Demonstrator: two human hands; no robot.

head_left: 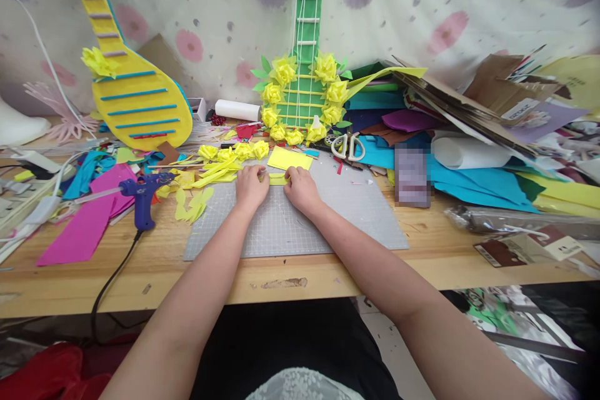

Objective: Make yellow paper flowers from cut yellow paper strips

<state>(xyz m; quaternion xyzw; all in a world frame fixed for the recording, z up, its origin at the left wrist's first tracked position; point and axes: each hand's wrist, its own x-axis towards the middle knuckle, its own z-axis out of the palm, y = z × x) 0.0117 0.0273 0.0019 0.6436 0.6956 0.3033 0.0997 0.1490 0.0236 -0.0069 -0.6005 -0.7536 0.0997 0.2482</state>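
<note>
Both hands rest on a grey cutting mat [300, 225] on a wooden table. My left hand [250, 187] and my right hand [302, 189] pinch the two ends of a small yellow foam strip [277, 179] that lies flat between them. Just beyond it sits a yellow foam sheet [289, 159]. Several finished yellow foam roses [234, 152] lie in a row behind my left hand, with yellow leaf-shaped offcuts [192, 206] on the mat's left edge.
A blue glue gun [143, 190] stands left of the mat, cord trailing off the table. Pink foam sheets [84, 225] lie far left. A green foam guitar [302, 75] ringed with roses and a yellow one [135, 100] lean on the wall. Scissors [347, 147], piled foam and cardboard [469, 112] fill the right.
</note>
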